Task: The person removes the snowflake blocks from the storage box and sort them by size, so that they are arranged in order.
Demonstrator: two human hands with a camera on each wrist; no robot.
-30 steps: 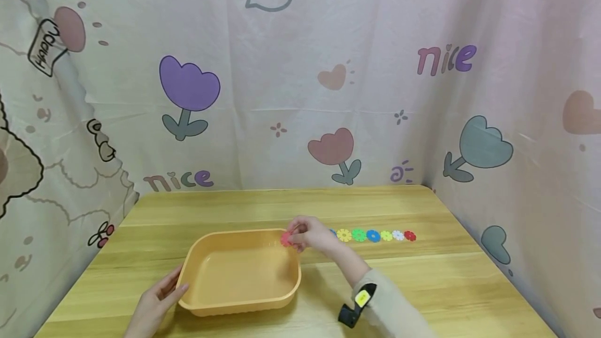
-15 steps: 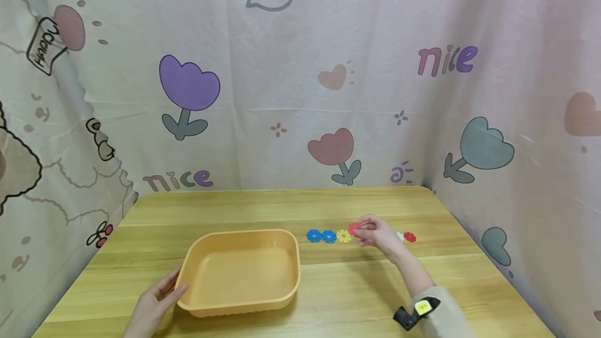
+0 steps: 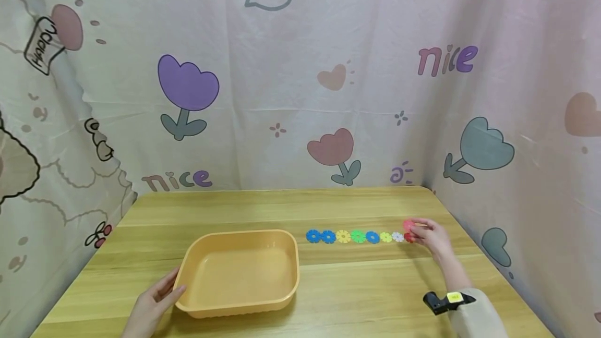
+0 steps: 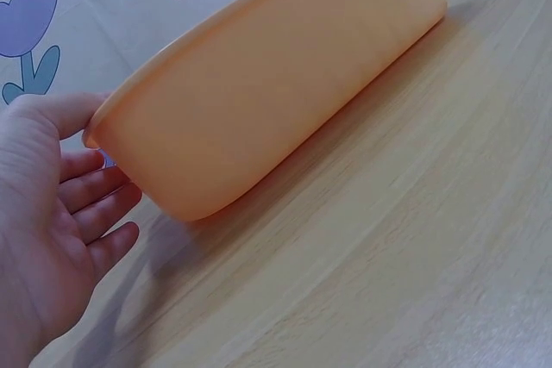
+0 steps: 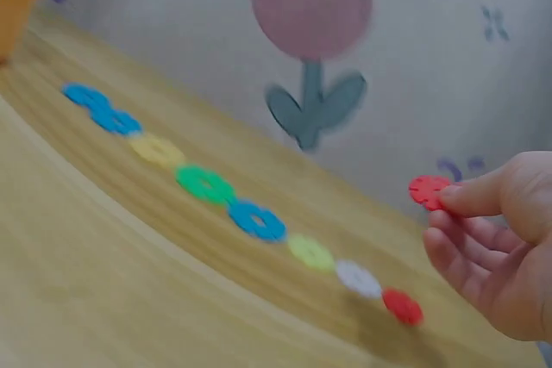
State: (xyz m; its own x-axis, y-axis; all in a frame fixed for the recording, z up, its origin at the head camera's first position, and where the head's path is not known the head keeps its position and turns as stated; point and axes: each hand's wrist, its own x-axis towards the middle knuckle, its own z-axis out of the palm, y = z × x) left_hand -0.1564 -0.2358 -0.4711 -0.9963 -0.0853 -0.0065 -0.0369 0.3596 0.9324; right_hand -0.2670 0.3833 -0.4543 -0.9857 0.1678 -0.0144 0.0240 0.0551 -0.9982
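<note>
My right hand (image 3: 433,236) pinches a red snowflake-shaped plastic disc (image 5: 427,191) between thumb and fingers, held above the table near the right end of a row of similar discs. That row runs from two blue discs (image 3: 321,236) through yellow (image 3: 343,237), green (image 3: 358,236), blue (image 3: 372,237), and yellow-green (image 3: 385,237) to white (image 3: 397,237). Lying at its right end is another red disc (image 5: 402,306), partly covered by the hand in the head view. My left hand (image 3: 152,304) grips the left rim of an orange plastic basin (image 3: 237,275), thumb on the rim and fingers outside.
The wooden table (image 3: 357,296) carries the basin at front left and the disc row right of it. A printed curtain (image 3: 281,93) hangs behind and along both sides. A black wrist camera (image 3: 443,302) is strapped to my right sleeve.
From the basin's right corner, my right hand has moved rightward along the row with the red disc still pinched, uncovering the blue discs. The left hand stays at the basin.
</note>
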